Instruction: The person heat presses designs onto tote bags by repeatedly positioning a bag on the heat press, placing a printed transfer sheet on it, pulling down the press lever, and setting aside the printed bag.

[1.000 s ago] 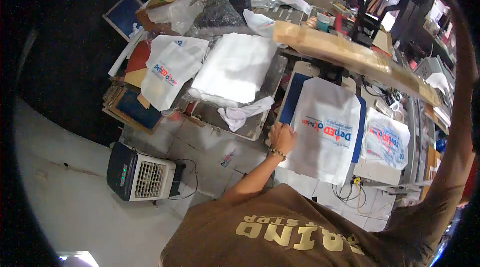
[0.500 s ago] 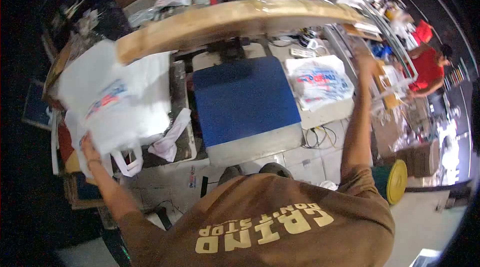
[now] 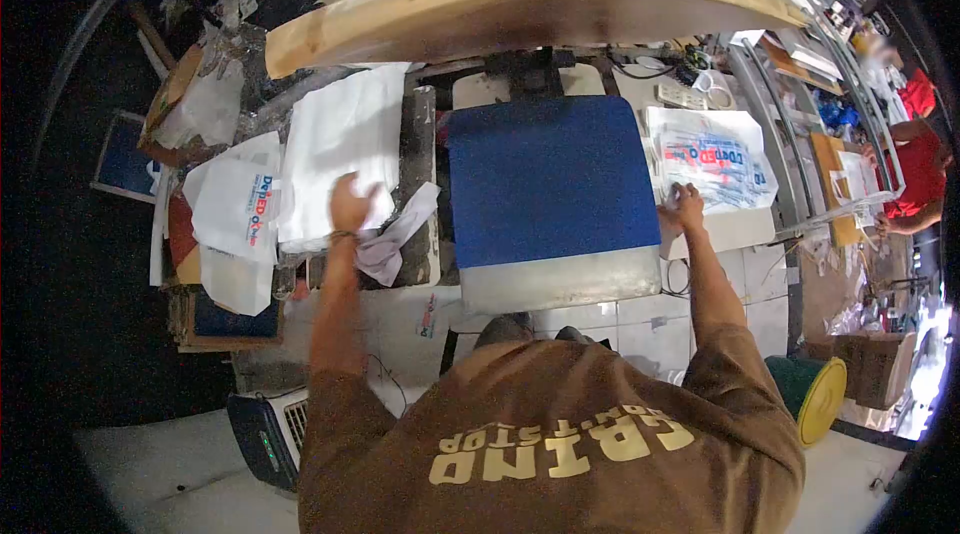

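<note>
My left hand (image 3: 355, 206) is over the lower right part of a stack of plain white bags (image 3: 345, 149); its fingers look spread, and no bag is lifted. A crumpled pale cloth (image 3: 398, 239) lies just beside it. At the lower left edge of the printed white bags (image 3: 715, 159), my right hand (image 3: 683, 209) touches them with fingers bent together; what they pinch is too small to make out. Between my hands lies a blue flat pad (image 3: 550, 184) on a pale platen. Another printed white bag (image 3: 235, 214) rests at the far left.
A long curved wrapped beam (image 3: 530, 9) crosses above the work area. Metal rails (image 3: 790, 134) stand at the right, with a person in red (image 3: 915, 169) beyond them. A yellow-lidded bin (image 3: 822, 402) is at the lower right.
My left hand has moved right, away from the large printed bag, which now lies at the far left, uncovering the white stack. My right hand has come down to the printed bags.
</note>
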Available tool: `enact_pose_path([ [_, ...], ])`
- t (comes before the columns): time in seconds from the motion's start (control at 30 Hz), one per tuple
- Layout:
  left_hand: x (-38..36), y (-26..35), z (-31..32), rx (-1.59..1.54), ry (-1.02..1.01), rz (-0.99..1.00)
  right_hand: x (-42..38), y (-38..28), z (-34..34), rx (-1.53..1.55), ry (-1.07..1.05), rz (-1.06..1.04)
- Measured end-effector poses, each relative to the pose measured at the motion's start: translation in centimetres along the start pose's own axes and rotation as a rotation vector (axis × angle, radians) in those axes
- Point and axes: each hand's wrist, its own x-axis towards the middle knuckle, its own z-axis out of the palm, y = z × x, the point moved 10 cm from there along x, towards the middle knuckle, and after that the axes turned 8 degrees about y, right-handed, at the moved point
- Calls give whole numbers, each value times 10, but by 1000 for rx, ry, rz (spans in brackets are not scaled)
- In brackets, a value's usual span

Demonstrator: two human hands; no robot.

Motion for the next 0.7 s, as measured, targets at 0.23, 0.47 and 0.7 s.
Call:
enact_pose_path([
  [0.23,-7,49,10,320,-156,-196,10,15,-51,489,-127,358],
  [0.47,25,75,-46,262,16,-210,30,-84,-161,783,346,147],
  [0.7,-48,270,-74,92,-206,171,-55,-344,-173,1539,-625,223],
])
